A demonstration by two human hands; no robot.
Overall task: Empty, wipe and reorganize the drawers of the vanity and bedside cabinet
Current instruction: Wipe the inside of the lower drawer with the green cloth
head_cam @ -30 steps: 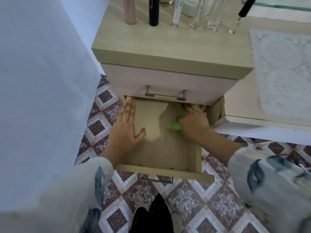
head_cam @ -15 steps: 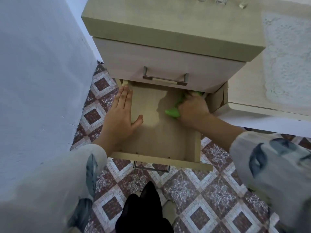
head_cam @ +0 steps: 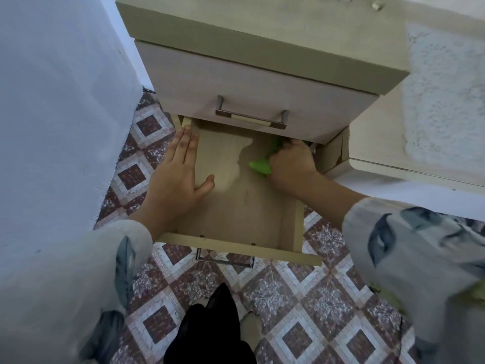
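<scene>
The lower drawer (head_cam: 236,243) of the light wood cabinet (head_cam: 262,43) is pulled out and holds nothing but my hands and a cloth. My left hand (head_cam: 175,174) lies flat on the drawer's left edge, fingers together and thumb spread inside. My right hand (head_cam: 291,164) is shut on a green cloth (head_cam: 259,166) and presses it on the drawer bottom at the back right, partly under the closed upper drawer (head_cam: 252,88). Part of the cloth is hidden under that drawer front.
A pale blue wall (head_cam: 57,114) stands close on the left. The vanity top (head_cam: 380,143) with a white lace mat (head_cam: 446,101) runs off to the right. Patterned floor tiles (head_cam: 301,298) lie below, with a dark foot (head_cam: 212,329) at the bottom.
The view has tilted down and closer, so the bottles on the cabinet top have left the frame. My right hand with the cloth has shifted slightly toward the drawer's back right.
</scene>
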